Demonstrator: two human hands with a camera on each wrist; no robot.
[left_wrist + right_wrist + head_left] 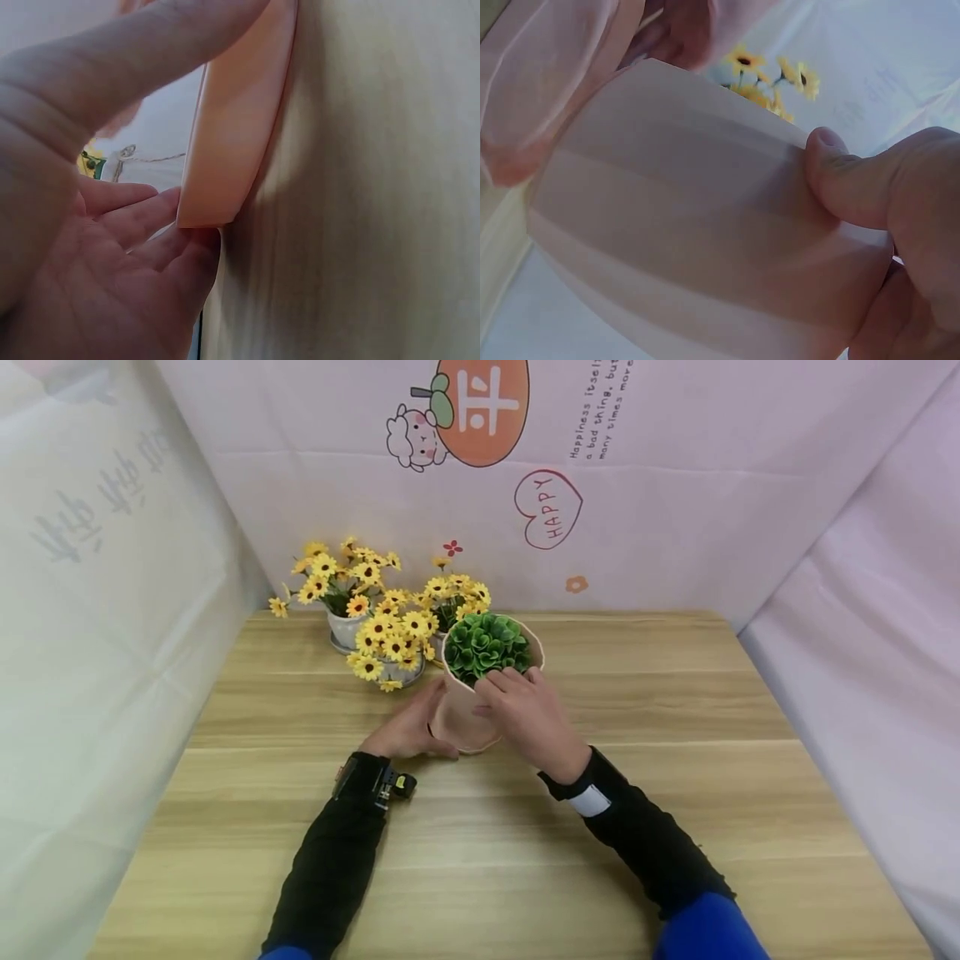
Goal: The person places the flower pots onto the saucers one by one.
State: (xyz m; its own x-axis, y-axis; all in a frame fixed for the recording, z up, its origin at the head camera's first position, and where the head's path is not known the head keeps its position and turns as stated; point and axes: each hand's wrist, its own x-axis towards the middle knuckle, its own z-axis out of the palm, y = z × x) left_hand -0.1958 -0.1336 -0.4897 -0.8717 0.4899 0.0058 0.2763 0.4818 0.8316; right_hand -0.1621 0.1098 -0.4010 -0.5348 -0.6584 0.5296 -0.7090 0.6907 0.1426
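A tall pale pink flowerpot (pixel 461 703) with a round green leafy plant (pixel 486 647) in it stands tilted at the middle of the table. My right hand (pixel 528 714) pinches its near rim, with the thumb (pixel 829 176) on the outer wall in the right wrist view. At the pot's foot is a pink saucer (pixel 544 82). My left hand (pixel 408 727) holds that saucer by its edge, thumb on one side and fingertips on the other. In the left wrist view the saucer's side (pixel 236 127) shows close above the wood.
Several yellow daisy-like flowers (pixel 393 631) in small pots cluster left of and behind the flowerpot; a whitish pot (pixel 347 628) stands at the back left. A printed white cloth (pixel 660 527) hangs behind the wooden table (pixel 637 693), with more white cloth on both sides.
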